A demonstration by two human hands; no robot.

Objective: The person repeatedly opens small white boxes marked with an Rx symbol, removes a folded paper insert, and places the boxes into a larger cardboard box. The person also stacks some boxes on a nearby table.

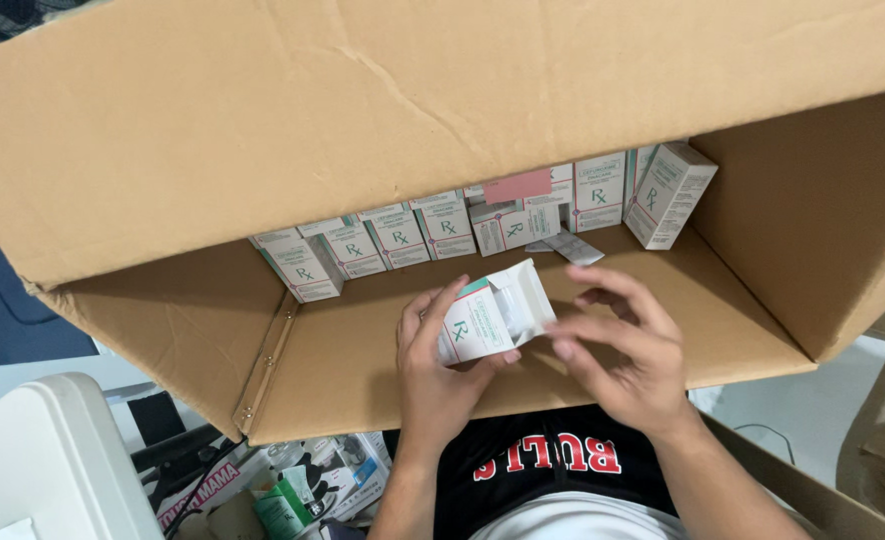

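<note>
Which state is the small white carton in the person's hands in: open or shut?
Open. The small white carton, held by the left hand, has its end flap lifted beside the right hand.

The big carton [363, 130] is matt brown corrugated cardboard, creased and slightly rough. The small box [488, 318] in the left hand [443, 370] is smooth white printed card with a faint sheen, like the row of boxes [443, 232] behind. The shorts [543, 470] are black cloth.
</note>
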